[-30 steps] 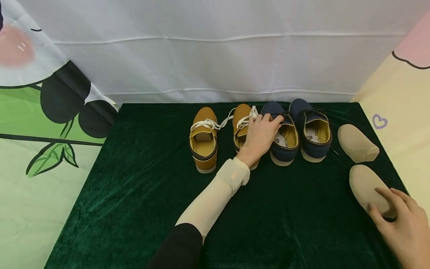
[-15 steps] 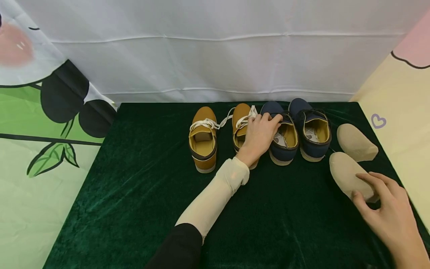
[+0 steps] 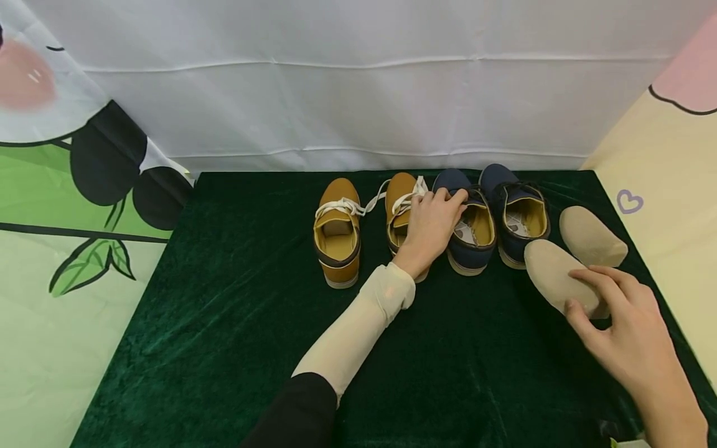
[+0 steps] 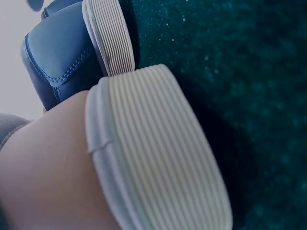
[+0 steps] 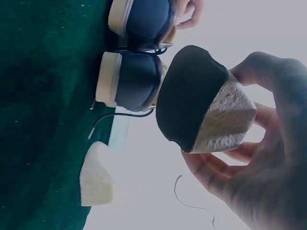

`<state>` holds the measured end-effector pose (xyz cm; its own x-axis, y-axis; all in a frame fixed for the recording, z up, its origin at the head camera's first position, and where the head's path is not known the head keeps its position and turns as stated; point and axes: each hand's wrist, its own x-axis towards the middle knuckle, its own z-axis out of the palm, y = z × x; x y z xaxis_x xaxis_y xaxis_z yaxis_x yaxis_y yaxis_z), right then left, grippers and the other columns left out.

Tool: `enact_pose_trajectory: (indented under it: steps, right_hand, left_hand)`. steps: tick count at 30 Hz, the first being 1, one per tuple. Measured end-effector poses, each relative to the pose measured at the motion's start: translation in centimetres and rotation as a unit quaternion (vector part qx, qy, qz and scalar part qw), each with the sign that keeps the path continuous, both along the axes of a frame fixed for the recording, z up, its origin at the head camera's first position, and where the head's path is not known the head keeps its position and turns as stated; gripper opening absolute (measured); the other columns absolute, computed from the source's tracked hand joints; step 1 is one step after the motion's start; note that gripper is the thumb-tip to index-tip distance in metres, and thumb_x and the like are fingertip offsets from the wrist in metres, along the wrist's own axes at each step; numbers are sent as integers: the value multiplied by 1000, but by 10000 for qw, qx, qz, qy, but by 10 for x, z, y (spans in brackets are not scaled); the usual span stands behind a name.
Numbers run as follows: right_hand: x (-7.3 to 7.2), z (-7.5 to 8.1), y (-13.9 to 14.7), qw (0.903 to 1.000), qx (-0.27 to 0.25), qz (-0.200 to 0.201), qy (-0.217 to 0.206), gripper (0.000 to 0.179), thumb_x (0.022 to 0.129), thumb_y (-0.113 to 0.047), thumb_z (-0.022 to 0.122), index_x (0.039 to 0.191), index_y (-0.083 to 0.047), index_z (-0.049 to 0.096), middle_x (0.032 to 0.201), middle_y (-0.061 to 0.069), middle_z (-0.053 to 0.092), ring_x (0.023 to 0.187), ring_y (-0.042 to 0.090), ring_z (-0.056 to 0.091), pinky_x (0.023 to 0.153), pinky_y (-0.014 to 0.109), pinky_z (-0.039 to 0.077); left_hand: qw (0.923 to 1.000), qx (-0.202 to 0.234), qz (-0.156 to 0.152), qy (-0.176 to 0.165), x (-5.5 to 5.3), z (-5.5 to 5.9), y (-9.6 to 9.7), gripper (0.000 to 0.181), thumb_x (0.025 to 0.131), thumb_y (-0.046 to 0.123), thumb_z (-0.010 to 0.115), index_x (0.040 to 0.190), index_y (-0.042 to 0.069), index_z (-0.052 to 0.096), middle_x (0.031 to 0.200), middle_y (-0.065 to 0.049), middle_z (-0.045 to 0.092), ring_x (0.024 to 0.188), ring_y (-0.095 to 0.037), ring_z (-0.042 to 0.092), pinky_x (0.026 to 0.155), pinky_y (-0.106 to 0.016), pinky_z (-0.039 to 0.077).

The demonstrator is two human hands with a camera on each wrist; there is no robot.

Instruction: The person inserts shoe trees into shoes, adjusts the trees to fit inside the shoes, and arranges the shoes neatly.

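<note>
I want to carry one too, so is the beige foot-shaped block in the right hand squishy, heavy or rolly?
The beige block is probably firm: the right hand grips one end and it shows no sag or dent. Its pitted end looks like foam, so it may be light. It probably won't roll far, since its underside looks flat.

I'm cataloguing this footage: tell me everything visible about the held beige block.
The block is beige, with a rounded front, smooth top and blunt, pitted end; perhaps moulded pulp or foam. The right grip holds it near its blunt end, lifted off the cloth, rounded end pointing away and left, by the blue shoes.
</note>
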<state>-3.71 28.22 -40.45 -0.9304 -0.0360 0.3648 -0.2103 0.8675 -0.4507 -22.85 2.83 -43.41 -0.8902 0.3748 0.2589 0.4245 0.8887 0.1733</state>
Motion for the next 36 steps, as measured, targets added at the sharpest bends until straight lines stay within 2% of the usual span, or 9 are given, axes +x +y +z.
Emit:
enact_pose_trajectory:
  steps: [4,10,16,24,36]
  right_hand:
    - [-5,6,-6,9999,-45,137,53,39,89,-10,69,127,-3,67,137,31,55,121,53,44,103,70,31]
    - [-17,14,-17,9979,-200,554,273,39,85,-8,74,124,-7,70,136,27,59,122,51,48,104,66,34]
    - [-31,22,-28,9961,-202,851,146,39,87,-10,74,125,-12,70,139,24,58,125,48,48,102,67,35]
    - [-45,28,-43,9938,-103,1104,70,36,89,-12,71,124,-13,70,138,23,58,124,46,49,100,65,36]
    - [-65,26,-61,9918,280,1231,-196,33,96,-20,65,128,-13,68,135,23,57,117,44,48,97,61,39]
  left_hand:
    - [9999,-94,63,41,0,0,-1,28,112,46,41,129,32,58,118,2,67,103,-21,64,96,-43,48]
    - [9999,-119,-14,-4,0,-2,-1,34,107,49,51,136,32,58,127,1,66,113,-23,63,102,-47,46]
    - [9996,-261,-47,-97,0,-3,1,35,101,38,57,136,32,56,126,0,62,110,-22,60,101,-48,45]
    - [9995,-104,-47,279,-1,-4,-1,27,109,36,51,135,34,58,120,2,66,106,-21,62,96,-46,48]
    - [9994,-277,-79,189,1,-5,1,29,113,38,41,140,38,51,123,-1,65,111,-23,62,100,-48,48]
